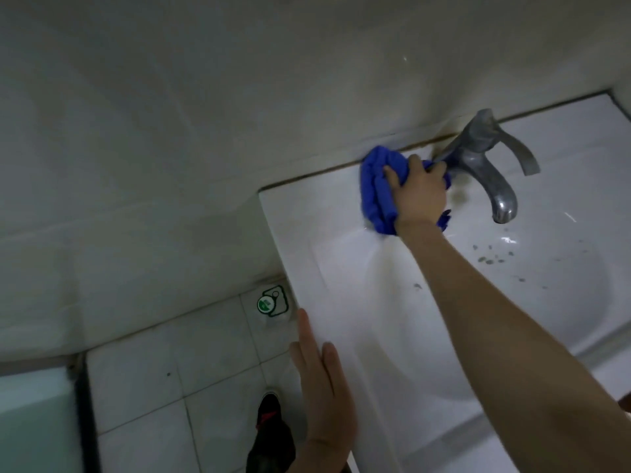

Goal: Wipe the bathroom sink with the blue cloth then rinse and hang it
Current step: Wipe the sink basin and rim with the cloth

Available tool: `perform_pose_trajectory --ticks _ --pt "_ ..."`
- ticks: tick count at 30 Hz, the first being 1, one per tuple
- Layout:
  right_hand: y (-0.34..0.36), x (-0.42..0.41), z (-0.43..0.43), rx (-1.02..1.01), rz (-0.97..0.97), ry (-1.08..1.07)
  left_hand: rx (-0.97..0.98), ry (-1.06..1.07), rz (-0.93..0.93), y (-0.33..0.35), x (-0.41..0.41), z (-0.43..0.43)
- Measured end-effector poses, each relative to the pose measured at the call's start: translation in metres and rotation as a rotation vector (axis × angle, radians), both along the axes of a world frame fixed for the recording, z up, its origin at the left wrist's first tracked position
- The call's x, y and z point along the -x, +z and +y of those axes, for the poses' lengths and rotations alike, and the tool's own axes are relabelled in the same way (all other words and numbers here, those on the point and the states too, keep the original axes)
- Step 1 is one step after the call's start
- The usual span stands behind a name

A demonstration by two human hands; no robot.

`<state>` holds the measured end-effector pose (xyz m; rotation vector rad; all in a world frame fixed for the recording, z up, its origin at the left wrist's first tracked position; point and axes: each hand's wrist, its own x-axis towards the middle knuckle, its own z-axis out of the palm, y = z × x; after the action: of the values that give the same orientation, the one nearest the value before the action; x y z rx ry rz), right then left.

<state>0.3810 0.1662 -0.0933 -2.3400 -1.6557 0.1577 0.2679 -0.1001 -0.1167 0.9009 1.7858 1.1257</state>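
Note:
The blue cloth (375,186) lies bunched on the white sink's back ledge, just left of the grey metal tap (485,165). My right hand (418,192) presses down on the cloth with fingers curled over it, fingertips reaching the tap's base. The white sink (307,240) fills the right of the view, with dark specks in its bowl. My left hand (321,380) rests flat against the sink's left edge, fingers straight.
A pale wall runs behind the sink, with a dark grout line where they meet. White floor tiles (164,370) lie below left, with a green-and-white round object (271,302) near the sink corner. A dark shoe (269,414) stands on the tiles.

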Motion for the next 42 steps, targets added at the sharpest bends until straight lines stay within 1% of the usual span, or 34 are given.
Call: perform_pose_trajectory --ticks 2,4,6,7,8,10,12,13,14,16,18,19,22,24,26,28,30,31,32,34,35,37,38,42 --pt "-0.004 0.04 -0.018 -0.033 0.031 0.162 0.015 0.004 -0.027 0.002 0.0 0.001" --pt "-0.006 0.067 -0.033 -0.02 0.017 0.406 0.063 0.004 -0.066 0.002 -0.001 0.001" --pt "-0.002 0.064 -0.029 -0.002 -0.016 0.594 0.09 -0.008 -0.081 0.003 -0.001 -0.002" --pt "-0.002 0.052 -0.02 0.001 -0.011 0.624 0.095 -0.016 -0.088 0.003 -0.002 -0.003" --pt "-0.002 0.037 -0.009 -0.003 -0.003 0.592 0.098 -0.029 -0.096 0.004 -0.001 -0.004" --pt "-0.003 0.013 0.009 -0.035 0.016 0.395 0.104 -0.038 -0.1 0.005 -0.001 -0.004" --pt "-0.004 0.018 0.01 -0.053 0.051 0.201 0.091 -0.046 -0.081 0.005 0.0 -0.003" --pt "-0.005 0.032 0.004 -0.052 0.066 0.173 0.083 -0.048 -0.071 0.006 0.0 -0.003" --pt "-0.006 0.05 -0.007 -0.05 0.083 0.21 0.084 -0.048 -0.073 0.009 0.0 -0.002" --pt "-0.01 0.085 -0.034 -0.042 0.064 0.417 0.101 -0.053 -0.091 0.016 -0.001 0.0" --pt "-0.01 0.095 -0.043 -0.026 0.019 0.591 0.098 -0.055 -0.076 0.021 -0.002 0.001" --pt "-0.008 0.09 -0.035 -0.018 0.026 0.596 0.093 -0.054 -0.064 0.021 -0.002 0.001" --pt "0.002 0.057 -0.004 0.013 0.05 0.468 0.095 -0.064 -0.024 0.021 -0.004 -0.002" --pt "-0.003 0.045 -0.002 0.008 0.075 0.384 0.09 -0.065 -0.025 0.023 -0.004 -0.003" --pt "-0.005 0.052 -0.013 -0.039 0.086 0.324 0.076 -0.068 -0.017 0.022 -0.004 -0.002" --pt "-0.006 0.058 -0.033 -0.056 0.082 0.368 0.064 -0.067 -0.023 0.02 -0.004 -0.001" --pt "-0.014 0.049 -0.059 0.002 0.04 0.491 0.044 -0.04 -0.017 0.016 -0.003 -0.002" --pt "-0.021 0.039 -0.075 0.033 0.087 0.477 0.044 -0.034 -0.015 0.013 -0.003 -0.002" --pt "-0.03 0.028 -0.093 0.048 0.189 0.409 0.042 -0.029 -0.005 0.009 -0.003 -0.002" --pt "-0.041 0.013 -0.135 0.072 0.483 0.262 0.024 -0.007 0.029 0.002 -0.002 -0.003" --pt "-0.046 0.011 -0.154 0.091 0.57 0.243 0.005 -0.002 0.051 0.001 -0.001 -0.003" --pt "-0.046 0.002 -0.186 0.204 0.649 0.255 -0.022 -0.002 0.097 0.0 -0.002 -0.001" --pt "-0.042 -0.007 -0.201 0.255 0.637 0.27 -0.028 -0.001 0.12 -0.001 -0.002 0.0" --pt "-0.034 -0.058 -0.243 0.475 0.477 0.328 -0.086 -0.01 0.191 -0.011 0.0 -0.004"
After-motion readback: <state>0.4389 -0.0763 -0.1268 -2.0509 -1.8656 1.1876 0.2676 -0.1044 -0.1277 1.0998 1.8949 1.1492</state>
